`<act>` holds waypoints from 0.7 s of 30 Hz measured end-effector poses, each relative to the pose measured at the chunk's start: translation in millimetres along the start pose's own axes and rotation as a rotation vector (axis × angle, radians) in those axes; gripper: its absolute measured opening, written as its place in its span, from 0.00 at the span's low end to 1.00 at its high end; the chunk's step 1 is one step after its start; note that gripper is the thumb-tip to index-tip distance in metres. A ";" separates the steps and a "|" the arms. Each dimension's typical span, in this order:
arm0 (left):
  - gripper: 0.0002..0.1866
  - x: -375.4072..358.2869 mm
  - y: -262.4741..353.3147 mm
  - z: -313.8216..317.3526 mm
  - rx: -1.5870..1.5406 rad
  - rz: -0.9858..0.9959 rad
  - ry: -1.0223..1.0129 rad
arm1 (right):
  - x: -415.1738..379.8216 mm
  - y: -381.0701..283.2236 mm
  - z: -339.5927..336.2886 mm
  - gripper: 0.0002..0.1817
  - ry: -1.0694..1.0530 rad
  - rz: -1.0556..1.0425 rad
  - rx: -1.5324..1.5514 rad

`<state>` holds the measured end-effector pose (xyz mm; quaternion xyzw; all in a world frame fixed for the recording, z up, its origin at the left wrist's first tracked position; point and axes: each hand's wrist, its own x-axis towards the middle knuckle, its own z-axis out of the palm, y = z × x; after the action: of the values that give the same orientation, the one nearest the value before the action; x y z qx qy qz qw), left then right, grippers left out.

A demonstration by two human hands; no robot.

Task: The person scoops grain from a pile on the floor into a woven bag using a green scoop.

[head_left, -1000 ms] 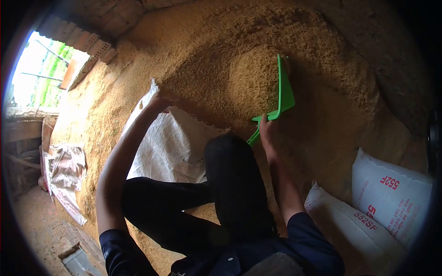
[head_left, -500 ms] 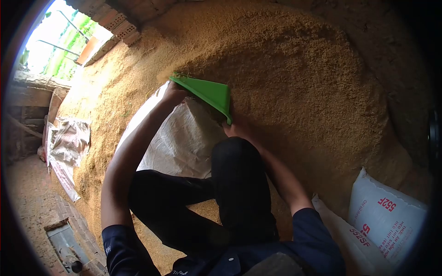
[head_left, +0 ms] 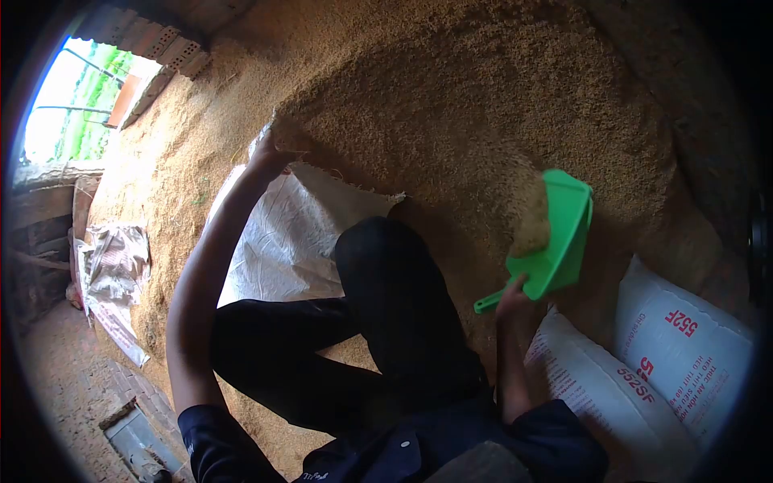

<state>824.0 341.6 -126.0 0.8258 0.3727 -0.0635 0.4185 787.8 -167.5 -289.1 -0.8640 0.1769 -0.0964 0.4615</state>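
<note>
My right hand (head_left: 514, 299) grips the handle of a green plastic dustpan-shaped scoop (head_left: 569, 229), out to the right over the heap. Some loose grain sits in the scoop, and more is scattering at its left side. The large heap of golden-brown grain (head_left: 403, 113) looks like unhusked rice. At the upper left, my left hand (head_left: 270, 161) is closed on the rim of a white woven sack (head_left: 282, 233). That sack stands in front of my bent knees, its mouth toward the heap; its inside is hidden from me.
Two filled white bags with red print, one bag (head_left: 608, 386) in front of another bag (head_left: 684, 346), lie at lower right. A crumpled sack (head_left: 117, 266) lies at left, near a brick floor. Perforated bricks (head_left: 181, 52) and a bright opening (head_left: 72, 105) are at upper left.
The scoop has swung from the sack's mouth to the right over the heap, now held by my right hand alone. My left hand stays at the sack's rim, which now shows more.
</note>
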 end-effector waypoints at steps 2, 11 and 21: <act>0.43 -2.7 1.1 -2.6 -0.132 0.007 -0.087 | -7.0 22.6 -29.2 0.18 0.126 0.301 -0.223; 0.43 -3.8 -0.3 -0.1 -0.163 0.078 -0.145 | -55.0 13.7 72.0 0.17 -0.103 0.049 -0.122; 0.46 -24.6 9.0 -4.7 -0.109 0.095 -0.018 | -25.0 -160.5 256.5 0.16 -0.529 0.179 0.185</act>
<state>811.5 327.9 -107.0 0.8179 0.3322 -0.0304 0.4688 884.2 120.2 -298.2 -0.7943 0.1166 0.1577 0.5750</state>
